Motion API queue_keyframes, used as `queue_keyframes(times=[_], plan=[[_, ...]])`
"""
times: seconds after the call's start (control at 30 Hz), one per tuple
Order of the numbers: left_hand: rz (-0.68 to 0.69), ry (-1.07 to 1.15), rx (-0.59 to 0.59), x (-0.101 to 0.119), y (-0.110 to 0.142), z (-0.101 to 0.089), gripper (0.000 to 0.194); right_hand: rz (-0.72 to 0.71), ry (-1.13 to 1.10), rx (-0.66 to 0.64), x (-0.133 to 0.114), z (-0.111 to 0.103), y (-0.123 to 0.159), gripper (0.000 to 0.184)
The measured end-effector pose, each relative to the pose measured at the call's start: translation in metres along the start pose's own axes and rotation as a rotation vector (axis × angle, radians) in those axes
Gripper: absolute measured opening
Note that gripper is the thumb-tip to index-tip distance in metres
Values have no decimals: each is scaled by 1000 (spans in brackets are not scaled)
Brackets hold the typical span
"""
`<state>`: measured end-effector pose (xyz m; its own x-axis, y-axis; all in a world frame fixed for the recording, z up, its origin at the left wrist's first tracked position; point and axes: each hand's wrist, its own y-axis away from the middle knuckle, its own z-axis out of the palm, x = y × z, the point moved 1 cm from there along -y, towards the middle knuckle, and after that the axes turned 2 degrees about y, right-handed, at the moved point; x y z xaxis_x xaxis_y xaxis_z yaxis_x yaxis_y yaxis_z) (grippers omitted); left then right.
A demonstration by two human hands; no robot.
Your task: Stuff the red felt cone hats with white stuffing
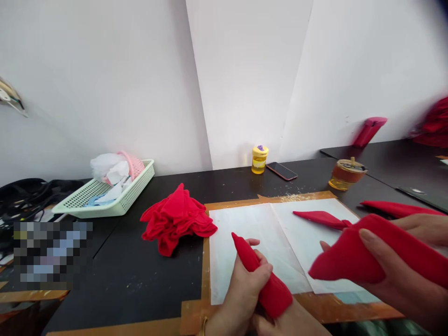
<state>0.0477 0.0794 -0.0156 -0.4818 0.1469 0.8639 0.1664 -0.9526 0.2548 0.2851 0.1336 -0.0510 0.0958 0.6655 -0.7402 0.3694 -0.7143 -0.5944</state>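
- cloth [275,291], red, slants over white paper [241,219], tip far left, wide end near right
- left hand [245,280] clamped round it, nearer the tip
- right hand [261,325] at wide end, grip hidden, cannot tell

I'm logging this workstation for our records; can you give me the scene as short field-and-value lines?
Left hand: closed around a red cloth piece
Right hand: at that piece's lower end, partly hidden
Co-worker's hand: gripping another red piece, at right
Work surface: white paper on black table
Left of paper: heap of red cloth
Behind paper: yellow-lidded jar, phone
Far left: pale green basket
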Motion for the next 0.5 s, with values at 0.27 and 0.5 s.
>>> queue_keyframes(times=[0.27,0.5], plan=[[-89,153,-59,-2,4,-9,66,92,2,-214,-20,110,4,56],[-52,216,133,15,6,-16,56,40,40,-93,-28,54,-31,43]])
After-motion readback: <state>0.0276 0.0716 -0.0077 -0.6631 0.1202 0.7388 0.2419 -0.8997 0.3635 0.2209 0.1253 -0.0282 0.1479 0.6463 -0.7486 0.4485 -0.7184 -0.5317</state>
